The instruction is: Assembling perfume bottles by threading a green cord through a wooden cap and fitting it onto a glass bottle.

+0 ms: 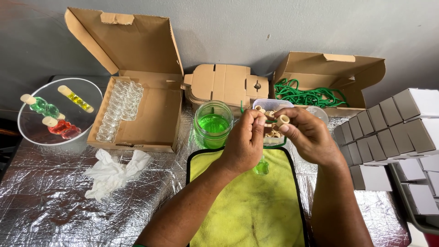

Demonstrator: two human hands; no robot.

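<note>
On the far left, a glass plate carries three corked bottles of green, yellow and red liquid. Next comes an open box lined with empty bottles, then a jar of green liquid. Above a yellow cloth, the left hand pinches a small green bottle, while the right hand grips a cork beside it.

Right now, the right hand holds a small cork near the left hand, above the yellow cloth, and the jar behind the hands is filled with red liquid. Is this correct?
One detail is wrong: the jar holds green liquid, not red, as the head view shows. The rest stands: the right hand holds a small cork near the left hand, above the yellow cloth.
</note>
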